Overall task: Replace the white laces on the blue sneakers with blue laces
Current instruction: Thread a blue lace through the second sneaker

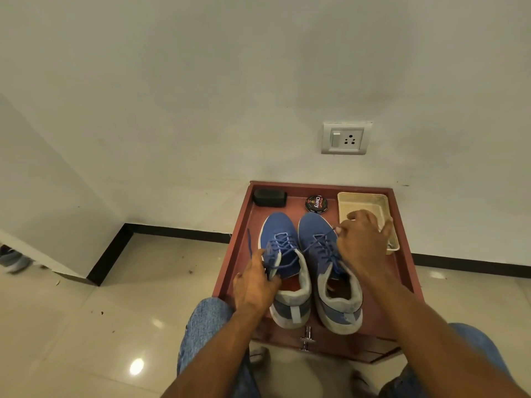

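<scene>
**a:** where's it at? near stuff first pls

**b:** bottom of the frame is just denim knees and two forearms. left hand [254, 282] sits low centre, fingers curled round the near side of the left sneaker [286, 271] up by the tongue, holding it steady. one loose end of the blue lace [249, 241] sticks up just left of that hand.

**a:** and the other hand?

**b:** right hand [363, 239] is a bit further up and right of centre, over the right sneaker [327, 265]. fingertips are pinched on the other lace end, and the lace runs taut from there down-left to the left shoe's eyelets. both shoes already show blue lacing, no white laces that i can see.

**a:** how's that lace gonna behave?

**b:** my guess: light, floppy, zero stiffness, so it'll only go where it's pulled. i'd grab it right at the tip for threading. the shoe's soft fabric on top, so hold it by the collar or sole so it doesn't slide on the red tray table [244, 225].

**a:** anything behind?

**b:** further up: a cream plastic tray [362, 201] at right, a cherry polish tin [316, 204] in the middle, a black brush [269, 197] at left, then a wall socket [346, 138] above.
</scene>
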